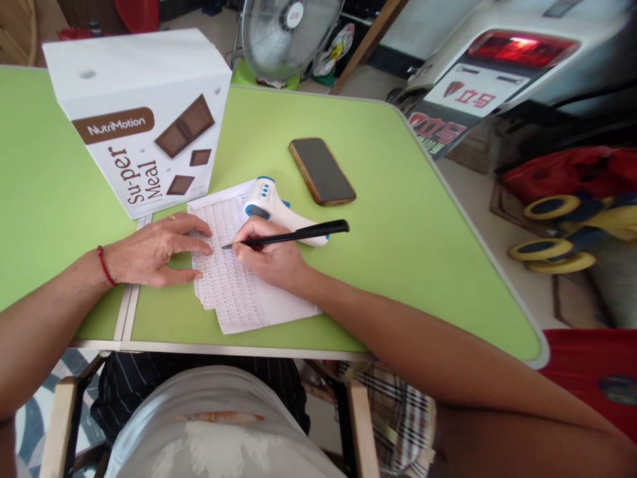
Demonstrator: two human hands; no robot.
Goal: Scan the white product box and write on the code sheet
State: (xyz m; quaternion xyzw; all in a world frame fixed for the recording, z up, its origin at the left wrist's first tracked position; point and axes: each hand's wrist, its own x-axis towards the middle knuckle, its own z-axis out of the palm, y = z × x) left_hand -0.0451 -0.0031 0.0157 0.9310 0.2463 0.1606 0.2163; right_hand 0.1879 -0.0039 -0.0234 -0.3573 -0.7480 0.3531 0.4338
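A black pen (318, 230) is gripped in my right hand (273, 255), its tip at the writing on a sheet of paper (243, 299). Dense rows of handwriting cover much of the sheet. Fingers apart, my left hand (159, 249) rests on the sheet's left edge and holds nothing. Just beyond my right hand lies a white and blue infrared thermometer (293, 219), partly on the paper and partly behind the hand and pen.
A white NutriMotion box (184, 133) stands behind my left hand on the green folding table (408, 245). A phone (322, 171) lies farther back. Past the table are a fan (288, 40), a scooter's rear (517, 60) and a red stool (592, 372).
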